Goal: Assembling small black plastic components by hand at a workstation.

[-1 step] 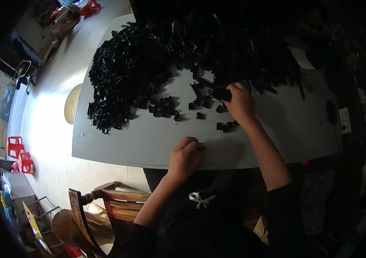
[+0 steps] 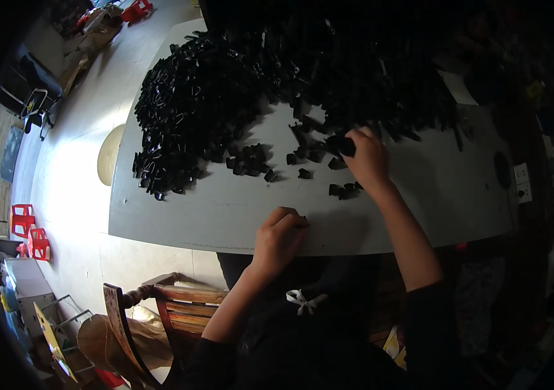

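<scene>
Pile (image 2: pixel 189 107) of small black parts sits at the back-left of the desk (image 2: pixel 225 218); strays (image 2: pixel 247 160) lie loose toward its middle. Right hand (image 2: pixel 369 159) clamped on a black part (image 2: pixel 341 145) a bit back of desk centre. Left hand (image 2: pixel 278 235) curled near the front edge; can't tell if its fingertips grip anything. Handling guess: light, stiff, slightly slick going by the glints, not fragile. Pinch across opposite edges. Containers: can't make one out around the parts.
</scene>
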Tool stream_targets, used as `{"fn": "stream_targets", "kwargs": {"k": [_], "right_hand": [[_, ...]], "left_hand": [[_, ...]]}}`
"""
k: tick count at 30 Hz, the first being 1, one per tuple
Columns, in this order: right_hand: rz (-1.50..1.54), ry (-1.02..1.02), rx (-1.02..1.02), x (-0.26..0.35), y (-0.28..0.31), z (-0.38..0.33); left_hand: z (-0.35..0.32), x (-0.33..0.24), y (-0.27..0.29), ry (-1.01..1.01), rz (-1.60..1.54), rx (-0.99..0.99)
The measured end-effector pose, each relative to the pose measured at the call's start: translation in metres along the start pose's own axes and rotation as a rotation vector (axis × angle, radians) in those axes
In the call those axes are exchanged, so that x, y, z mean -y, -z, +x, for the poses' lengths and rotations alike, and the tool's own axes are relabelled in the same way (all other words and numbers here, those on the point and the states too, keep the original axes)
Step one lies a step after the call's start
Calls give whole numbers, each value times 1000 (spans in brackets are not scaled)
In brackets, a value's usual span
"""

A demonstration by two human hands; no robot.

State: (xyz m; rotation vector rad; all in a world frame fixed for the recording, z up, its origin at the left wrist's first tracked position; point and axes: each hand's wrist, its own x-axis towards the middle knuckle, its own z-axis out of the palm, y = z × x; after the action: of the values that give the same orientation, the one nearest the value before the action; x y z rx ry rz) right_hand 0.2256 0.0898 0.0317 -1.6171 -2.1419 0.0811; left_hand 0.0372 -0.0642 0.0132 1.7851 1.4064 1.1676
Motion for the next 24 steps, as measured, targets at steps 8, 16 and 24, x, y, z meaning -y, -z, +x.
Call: {"fn": "stream_targets", "kwargs": {"k": [8,16,24], "right_hand": [[422,-25,143,13,28,-61],[756,257,290,51,95,-123],[565,405,216,50,100,-136]], "left_hand": [[-10,-6,9,77,-166,23],[-18,-48,37,38,-231,47],[-18,-60,41,-74,-184,74]]}}
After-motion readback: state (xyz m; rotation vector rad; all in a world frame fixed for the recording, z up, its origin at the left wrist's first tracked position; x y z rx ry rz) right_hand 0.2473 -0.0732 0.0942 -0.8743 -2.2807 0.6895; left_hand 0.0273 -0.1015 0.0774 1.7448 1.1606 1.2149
